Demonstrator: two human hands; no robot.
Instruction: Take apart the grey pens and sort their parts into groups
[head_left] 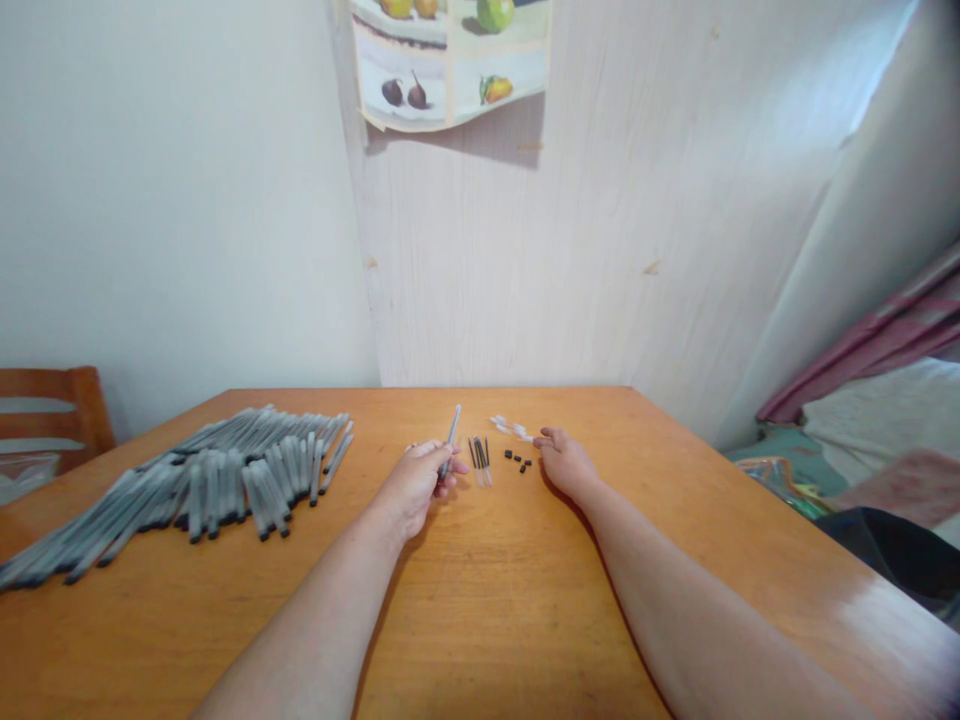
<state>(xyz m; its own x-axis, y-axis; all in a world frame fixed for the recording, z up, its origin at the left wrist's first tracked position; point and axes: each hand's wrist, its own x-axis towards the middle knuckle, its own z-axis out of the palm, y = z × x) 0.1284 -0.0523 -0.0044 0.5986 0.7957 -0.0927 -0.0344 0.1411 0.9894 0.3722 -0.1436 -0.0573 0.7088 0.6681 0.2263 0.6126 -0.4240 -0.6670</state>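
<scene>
My left hand (pixel 429 480) is closed around a slim pen (pixel 454 425), which points up and away with its pale end on top. Its lower part is partly hidden by the fingers. Just right of that hand, several pen refills (pixel 480 460), black with clear ends, lie side by side on the table. Several small black plugs (pixel 517 458) are scattered between the refills and my right hand (pixel 566 462). The fingertips of that hand pinch the nearest of several whitish translucent pen caps (pixel 510 428), which lie in a loose row behind the plugs.
A large spread of pens (pixel 232 475) with translucent bodies and black ends covers the left side of the wooden table (pixel 465 620). A wooden chair (pixel 90 410) stands at the left. A fruit picture (pixel 450 60) hangs on the wall. At the right are bags and cloth (pixel 885 485).
</scene>
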